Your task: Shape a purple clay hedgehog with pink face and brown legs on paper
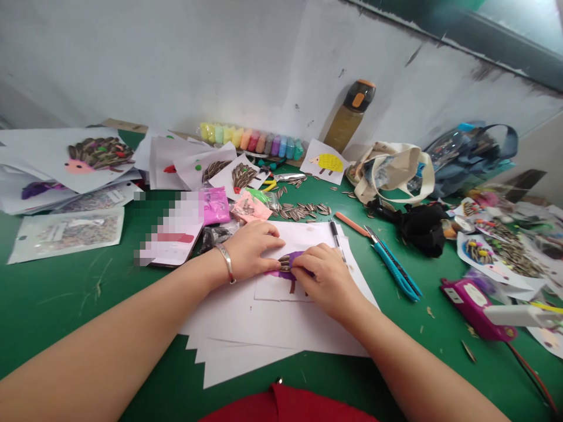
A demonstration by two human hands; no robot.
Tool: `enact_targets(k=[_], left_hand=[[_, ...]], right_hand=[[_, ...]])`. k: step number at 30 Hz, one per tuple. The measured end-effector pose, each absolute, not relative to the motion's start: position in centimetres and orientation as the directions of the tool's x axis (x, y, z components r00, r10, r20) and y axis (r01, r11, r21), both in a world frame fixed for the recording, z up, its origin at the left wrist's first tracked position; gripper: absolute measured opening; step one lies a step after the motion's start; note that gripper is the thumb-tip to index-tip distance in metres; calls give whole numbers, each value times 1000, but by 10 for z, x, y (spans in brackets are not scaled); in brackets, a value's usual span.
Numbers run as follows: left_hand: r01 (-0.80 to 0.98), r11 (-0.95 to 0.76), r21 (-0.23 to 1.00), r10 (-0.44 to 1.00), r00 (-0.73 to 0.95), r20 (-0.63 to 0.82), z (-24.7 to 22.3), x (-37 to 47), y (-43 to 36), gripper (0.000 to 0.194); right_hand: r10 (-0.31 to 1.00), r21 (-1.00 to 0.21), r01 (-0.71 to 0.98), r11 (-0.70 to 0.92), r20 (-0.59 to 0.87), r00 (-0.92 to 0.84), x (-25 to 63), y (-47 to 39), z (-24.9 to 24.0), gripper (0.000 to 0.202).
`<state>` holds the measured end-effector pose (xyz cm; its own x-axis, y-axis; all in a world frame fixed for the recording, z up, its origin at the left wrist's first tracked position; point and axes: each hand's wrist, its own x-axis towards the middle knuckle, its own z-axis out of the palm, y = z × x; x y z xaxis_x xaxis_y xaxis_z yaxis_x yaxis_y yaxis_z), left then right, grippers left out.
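A small white card (pixel 272 291) lies on a stack of white paper (pixel 237 328). It bears a purple clay shape (pixel 287 274) with a pink tip at its left and brown legs below. Several striped seeds (pixel 285 263) sit on the purple clay. My left hand (pixel 251 249), with a silver bracelet at the wrist, rests at the shape's left end, fingers apart and holding nothing visible. My right hand (pixel 323 272) covers the right part of the shape, its thumb and index finger pinched together at the clay; anything between them is hidden.
Loose seeds (pixel 303 210) and clay packets (pixel 215 205) lie behind the paper. To the right are a blue utility knife (pixel 396 269), a black pen (pixel 336 234) and a magenta glue device (pixel 475 308). Seed pictures (pixel 99 155) are piled at left. A bottle (pixel 352 117) stands behind.
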<state>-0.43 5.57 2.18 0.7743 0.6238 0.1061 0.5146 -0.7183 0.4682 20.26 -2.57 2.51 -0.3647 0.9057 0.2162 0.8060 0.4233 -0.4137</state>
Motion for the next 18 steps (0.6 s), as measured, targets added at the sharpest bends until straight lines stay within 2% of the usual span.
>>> enact_targets(k=[10,18], left_hand=[[521,-719,459,625,774,102,22,-3,55,31],[525,-712,466,628,773,89,22,-5,55,31]], right_hand=[[905,-407,809,425,202,-374,196,-25,20,21],[907,-438,794,422,208,-367,200,-23,22,18]])
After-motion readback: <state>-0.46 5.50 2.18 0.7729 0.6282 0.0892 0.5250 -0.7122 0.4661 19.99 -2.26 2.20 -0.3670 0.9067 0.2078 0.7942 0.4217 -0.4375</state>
